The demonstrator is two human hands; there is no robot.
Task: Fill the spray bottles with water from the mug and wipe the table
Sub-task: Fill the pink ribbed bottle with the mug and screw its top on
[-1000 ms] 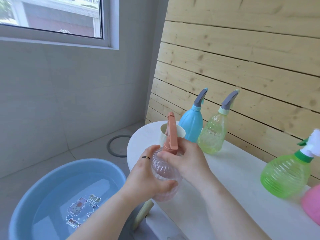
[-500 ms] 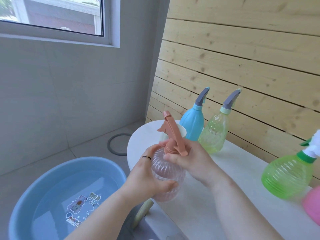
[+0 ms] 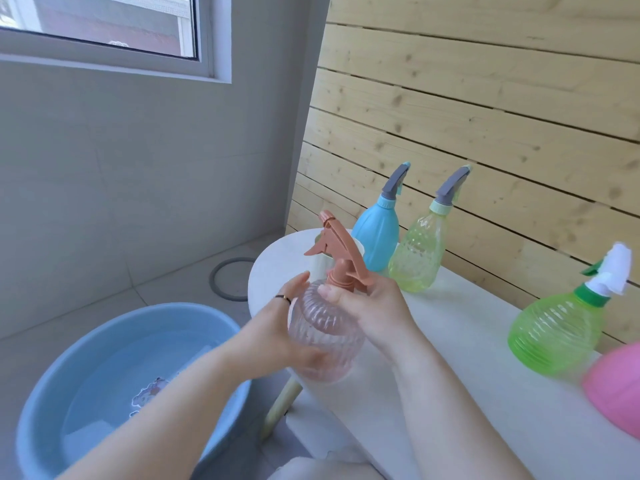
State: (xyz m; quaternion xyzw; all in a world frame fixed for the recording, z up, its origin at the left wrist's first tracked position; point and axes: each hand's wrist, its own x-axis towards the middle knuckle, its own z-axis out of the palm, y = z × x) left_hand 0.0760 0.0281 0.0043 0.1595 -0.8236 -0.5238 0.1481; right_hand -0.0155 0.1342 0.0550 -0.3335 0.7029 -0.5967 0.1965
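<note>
**Left hand (image 3: 277,327) and right hand (image 3: 372,311) both closed on the clear pink bottle (image 3: 325,344); sprayer head turning**

Left hand was wrapped round the bottle's belly, fingers curled behind it, thumb across the front. Right hand pinched the collar under the salmon sprayer head (image 3: 337,252), thumb and fingers tight on it. Bottle was held just in front of the mug (image 3: 320,268), above the table (image 3: 450,341) edge.

Change: within the last second the sprayer head swung from pointing straight away to leaning left across the mug; the body hardly shifted. Reads as the cap being twisted. Loosening or tightening, could not tell. Water level inside unclear.

Blue bottle (image 3: 375,237) and yellow-green bottle (image 3: 419,261) stood just right of the mug. Green bottle (image 3: 557,330) and pink bottle (image 3: 616,393) stood well right of it. Basin (image 3: 145,315) of water sat on the floor, left of and below the mug.
</note>
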